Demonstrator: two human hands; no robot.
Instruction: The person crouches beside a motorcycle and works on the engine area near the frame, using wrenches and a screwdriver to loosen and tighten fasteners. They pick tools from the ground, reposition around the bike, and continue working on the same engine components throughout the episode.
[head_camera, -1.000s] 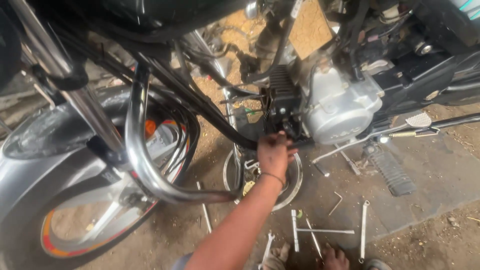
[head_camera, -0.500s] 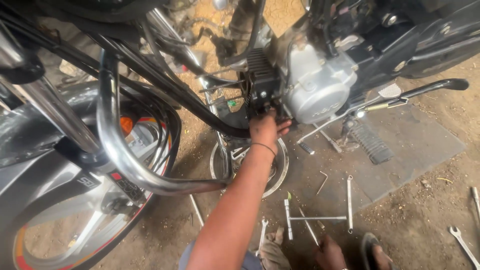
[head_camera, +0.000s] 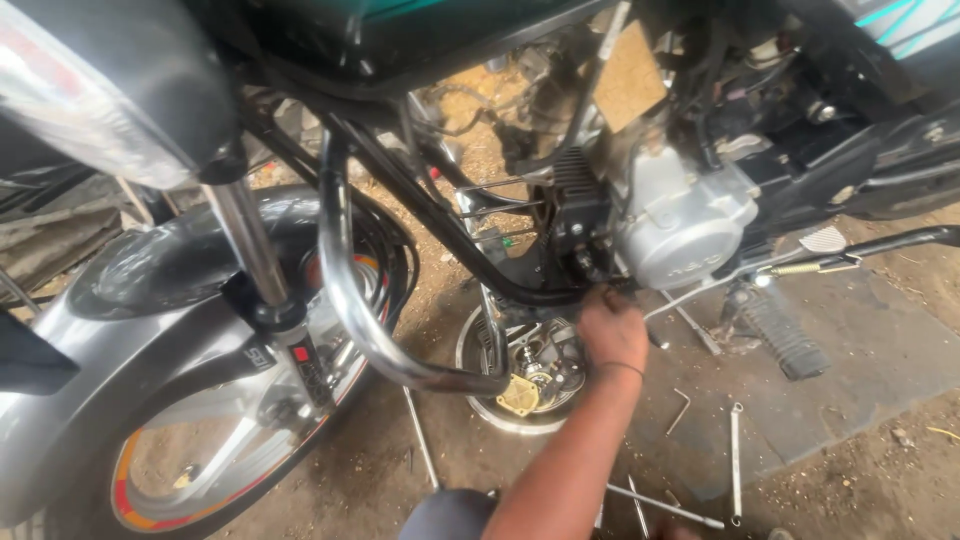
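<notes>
left hand (head_camera: 612, 335) squeezed under the engine (head_camera: 680, 225) beside the frame tube (head_camera: 520, 290), grip hidden, can't tell; right hand's out of view

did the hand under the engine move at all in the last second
No. The left hand stays at the underside of the engine, above the round pan; only the camera shifted.

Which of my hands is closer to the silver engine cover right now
Probably the left hand, though the side is a guess from the arm's angle; it reaches just below and left of the silver engine cover. The other hand is out of view.
</notes>
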